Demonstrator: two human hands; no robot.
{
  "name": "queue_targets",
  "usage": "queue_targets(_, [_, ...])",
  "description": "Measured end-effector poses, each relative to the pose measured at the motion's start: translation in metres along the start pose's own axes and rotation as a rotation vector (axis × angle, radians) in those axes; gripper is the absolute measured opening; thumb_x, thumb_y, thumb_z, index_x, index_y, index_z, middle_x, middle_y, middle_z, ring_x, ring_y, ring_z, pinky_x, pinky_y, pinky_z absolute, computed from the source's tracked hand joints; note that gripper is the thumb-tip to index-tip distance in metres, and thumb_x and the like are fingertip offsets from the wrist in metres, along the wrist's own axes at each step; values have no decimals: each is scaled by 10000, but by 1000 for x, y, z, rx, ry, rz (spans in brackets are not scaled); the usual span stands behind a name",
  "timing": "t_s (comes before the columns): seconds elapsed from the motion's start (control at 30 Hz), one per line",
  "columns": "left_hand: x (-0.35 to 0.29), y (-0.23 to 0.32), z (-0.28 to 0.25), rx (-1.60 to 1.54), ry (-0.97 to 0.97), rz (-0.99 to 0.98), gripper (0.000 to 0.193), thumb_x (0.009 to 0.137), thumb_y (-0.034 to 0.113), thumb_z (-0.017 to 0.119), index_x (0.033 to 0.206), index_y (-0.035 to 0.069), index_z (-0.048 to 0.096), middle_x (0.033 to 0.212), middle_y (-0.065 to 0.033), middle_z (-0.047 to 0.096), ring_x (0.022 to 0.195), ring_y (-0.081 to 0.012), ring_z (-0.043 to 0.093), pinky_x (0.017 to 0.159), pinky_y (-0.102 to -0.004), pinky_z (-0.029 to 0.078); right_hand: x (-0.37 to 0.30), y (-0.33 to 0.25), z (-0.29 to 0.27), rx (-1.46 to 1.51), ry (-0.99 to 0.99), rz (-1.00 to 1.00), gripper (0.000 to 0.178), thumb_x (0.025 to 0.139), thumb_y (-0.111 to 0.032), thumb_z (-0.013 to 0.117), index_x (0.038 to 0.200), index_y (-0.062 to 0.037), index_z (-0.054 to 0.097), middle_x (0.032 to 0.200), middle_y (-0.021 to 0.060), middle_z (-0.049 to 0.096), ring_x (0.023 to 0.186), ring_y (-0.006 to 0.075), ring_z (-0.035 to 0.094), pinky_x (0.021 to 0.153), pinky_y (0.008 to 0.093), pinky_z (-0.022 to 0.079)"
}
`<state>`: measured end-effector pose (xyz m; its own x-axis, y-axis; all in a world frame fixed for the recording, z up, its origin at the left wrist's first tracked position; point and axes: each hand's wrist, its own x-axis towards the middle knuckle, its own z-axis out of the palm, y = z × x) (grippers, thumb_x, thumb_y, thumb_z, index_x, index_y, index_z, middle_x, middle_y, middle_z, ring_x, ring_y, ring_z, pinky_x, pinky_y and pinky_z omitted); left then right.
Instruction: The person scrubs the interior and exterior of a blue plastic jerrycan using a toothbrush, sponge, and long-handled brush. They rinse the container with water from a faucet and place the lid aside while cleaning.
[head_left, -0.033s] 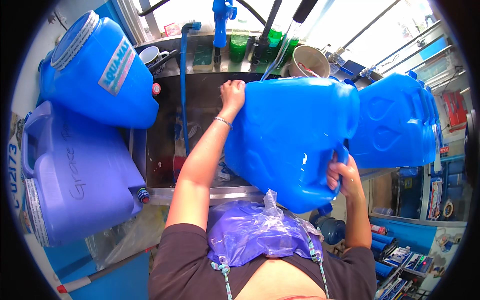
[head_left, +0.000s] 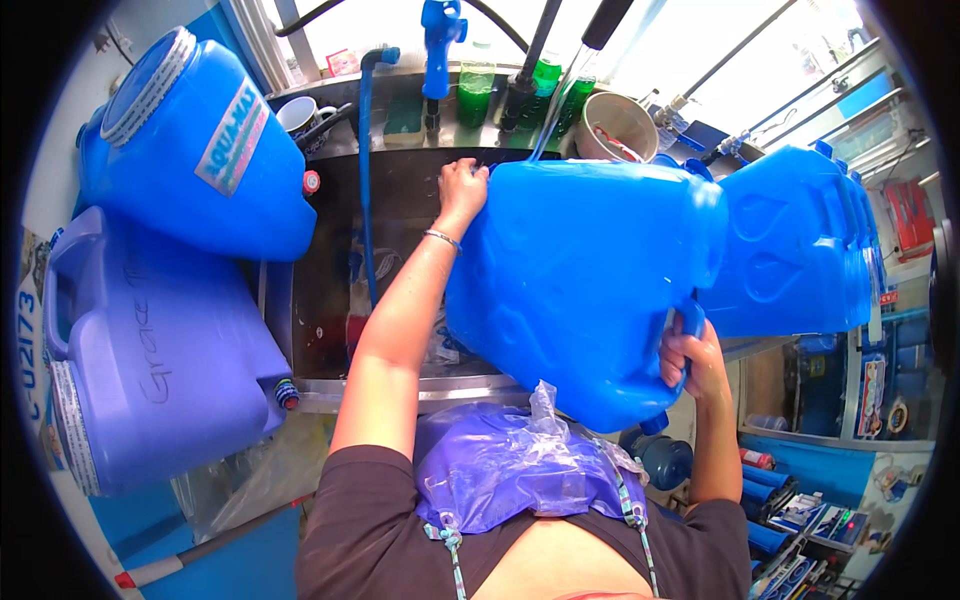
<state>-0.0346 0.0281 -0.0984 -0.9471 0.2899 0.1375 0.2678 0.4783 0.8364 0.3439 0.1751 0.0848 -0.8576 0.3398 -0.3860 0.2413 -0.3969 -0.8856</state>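
over the steel sink [head_left: 400, 200], the large blue jug [head_left: 580, 290] is held tilted, the left hand [head_left: 462, 190], arm stretched forward, with fingers curled over its far top corner, the right hand [head_left: 690, 360], elbow bent, with fingers wrapped shut round its handle at the near edge.

The left arm reaches far forward, almost straight, its hand [head_left: 462, 190] with fingers curled tight. The right arm bends up, its hand [head_left: 690, 358] closed in a fist.
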Motion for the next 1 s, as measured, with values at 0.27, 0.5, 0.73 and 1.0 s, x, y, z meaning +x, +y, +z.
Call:
queue_targets(0.27, [34, 81, -35, -239, -336, 56, 356, 902, 333, 572, 938, 24, 747, 914, -196, 719, 900, -310, 690, 832, -390, 514, -33, 43, -78, 285, -95, -175, 194, 718, 7, 566, 877, -52, 473, 535, 82, 407, 369, 207, 420, 346, 346, 401])
queue_targets(0.5, [32, 129, -46, -50, -289, -63, 191, 871, 212, 668, 951, 75, 774, 877, -80, 740, 784, -140, 675, 716, -304, 525, -37, 64, -107, 51, 372, -280, 110, 799, -90, 567, 865, -50, 489, 563, 60, 458, 410, 190, 482, 388, 314, 428])
queue_targets(0.73, [14, 166, -52, -647, -439, -85, 228, 950, 153, 567, 1025, -33, 675, 1004, -183, 710, 873, -222, 687, 765, -279, 544, -33, 100, -142, -91, 659, -402, 166, 891, -216, 571, 876, -73, 488, 573, 39, 467, 418, 161, 493, 385, 286, 422])
queue_targets(1.0, [-17, 144, -64, -626, -314, 388, 294, 933, 94, 498, 1135, -31, 672, 1052, -135, 713, 903, -171, 664, 798, -280, 522, -34, 107, -150, -107, 612, -423, 157, 863, -202, 565, 853, -74, 475, 551, 32, 449, 400, 158, 479, 381, 285, 422])
